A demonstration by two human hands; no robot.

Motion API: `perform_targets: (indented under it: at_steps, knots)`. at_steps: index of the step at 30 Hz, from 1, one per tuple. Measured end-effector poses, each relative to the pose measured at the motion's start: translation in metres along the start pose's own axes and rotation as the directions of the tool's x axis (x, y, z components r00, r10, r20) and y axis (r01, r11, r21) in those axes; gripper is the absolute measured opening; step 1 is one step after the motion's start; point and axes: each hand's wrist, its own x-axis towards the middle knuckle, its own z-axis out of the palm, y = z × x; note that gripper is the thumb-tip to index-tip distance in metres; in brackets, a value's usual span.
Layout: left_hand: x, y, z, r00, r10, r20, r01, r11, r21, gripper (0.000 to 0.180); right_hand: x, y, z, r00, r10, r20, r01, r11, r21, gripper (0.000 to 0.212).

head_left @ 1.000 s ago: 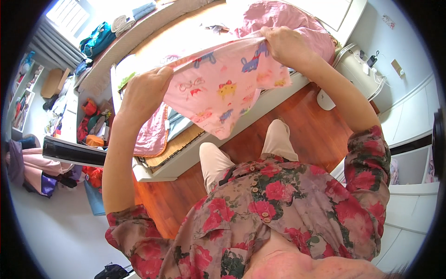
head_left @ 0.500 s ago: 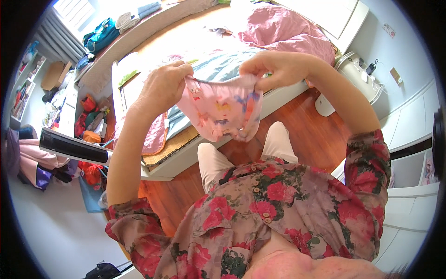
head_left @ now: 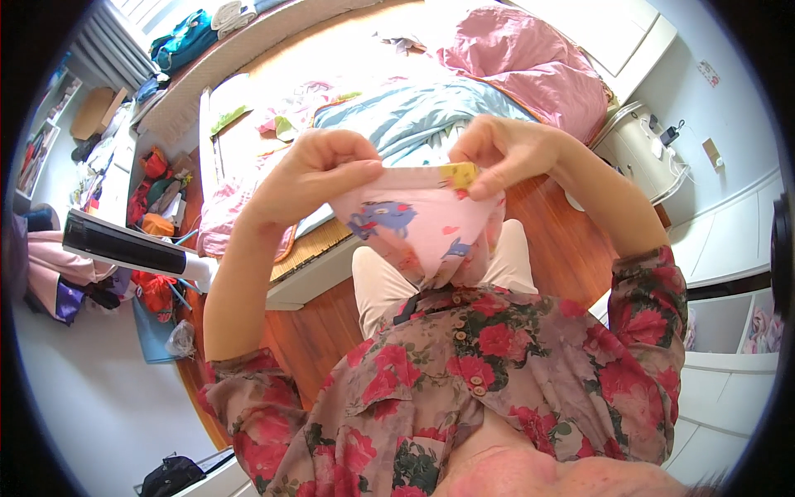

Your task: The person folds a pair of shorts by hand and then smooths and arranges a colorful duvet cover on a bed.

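Pink printed cloth (head_left: 435, 217) has come down nearer the wearer's lap since the last frame, both hands w/ it; head view: R of bed (head_left: 356, 51), white open compartment (head_left: 719, 327) w/ pinkish fabric (head_left: 763, 331) in it; L of bed, brown box (head_left: 94, 113), contents unclear; L hand (head_left: 319, 172) nearly closed, thumb & fingers pinching cloth's top edge; R hand (head_left: 515, 153) likewise, on its R end; cloth hangs btwn them, just before bed's near side.
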Motion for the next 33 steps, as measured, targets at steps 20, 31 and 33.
perform_targets:
  at_steps: [20, 31, 33]
  knots:
    - [0.015, -0.016, -0.029, 0.969, 0.241, 0.052, -0.167, 0.488, 0.857, 0.013, -0.02, 0.03, -0.039, 0.661, -0.372, -0.651, -0.676, 0.081, -0.732, 0.018]
    - [0.037, -0.014, -0.026, 0.893, 0.42, 0.16, -0.188, 0.025, 0.982, 0.01, -0.05, 0.043, -0.065, 0.752, -0.52, -0.404, -0.49, -0.032, -0.871, 0.015]
    - [0.035, -0.013, -0.023, 0.882, 0.44, 0.168, -0.186, -0.004, 0.983, 0.008, -0.052, 0.044, -0.066, 0.738, -0.591, -0.325, -0.395, 0.012, -0.919, 0.016]
